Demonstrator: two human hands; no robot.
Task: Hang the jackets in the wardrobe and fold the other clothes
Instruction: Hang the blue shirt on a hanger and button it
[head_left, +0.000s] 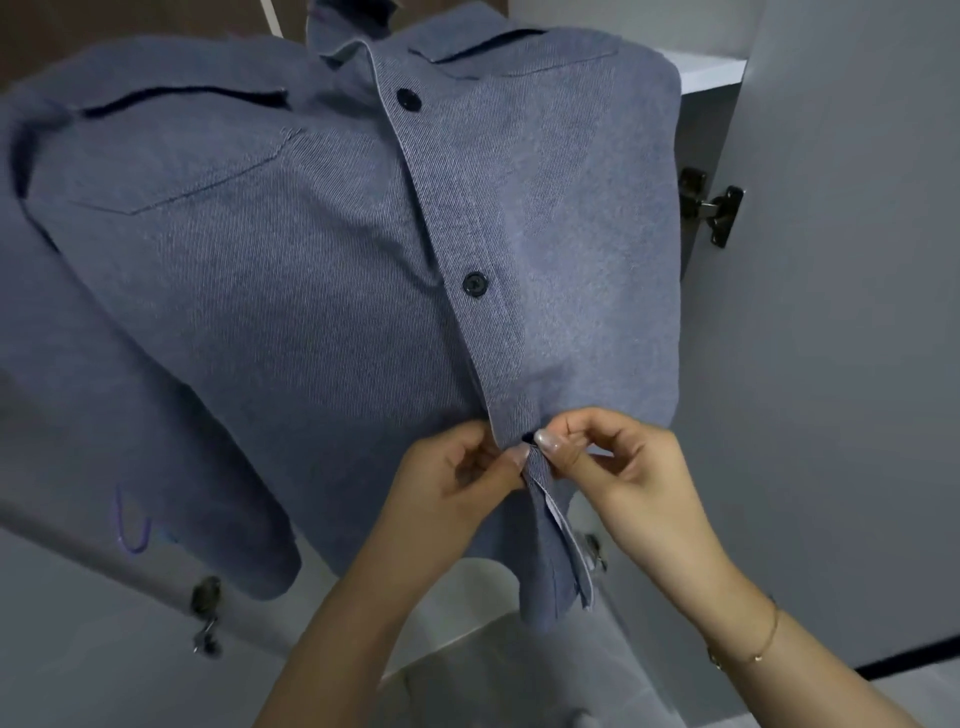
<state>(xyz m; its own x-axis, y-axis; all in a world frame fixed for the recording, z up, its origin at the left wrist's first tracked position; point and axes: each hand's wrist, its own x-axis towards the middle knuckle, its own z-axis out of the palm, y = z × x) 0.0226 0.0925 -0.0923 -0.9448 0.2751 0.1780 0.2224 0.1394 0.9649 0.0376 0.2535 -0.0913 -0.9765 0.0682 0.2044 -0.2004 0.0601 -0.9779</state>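
So both hands are up at the lower front of the blue-grey jacket (311, 270), working right on the button strip. The left hand (457, 478) has its fingers (514, 457) curled in, pinching the edge of the placket from the left side. The right hand (618, 467) does the same from the other side, thumb and forefinger nipped tight on the fabric just next to a small dark spot that looks like a button or buttonhole, can't really tell which. The two hands are nearly touching each other, only the strip of cloth between them. Neither one is loose, both are gripping the jacket.

No brand tag or writing I can read anywhere on it.

The jacket itself hangs up high in front of the open wardrobe, collar at the top, filling most of the view. Two dark buttons show on the front: the upper button (409, 98) near the collar and the middle button (475, 284) further down, both above the hands. A chest pocket (182, 176) sits on the left side of the view, and a sleeve (130, 467) droops down on that side. Below the pinch point the two front edges hang free and slightly apart.

A thin bracelet (763, 644) sits on the right wrist. On the right a dark metal hinge (711, 208) is fixed to the grey wardrobe door (841, 312), with a white shelf (711, 73) behind the jacket's shoulder.
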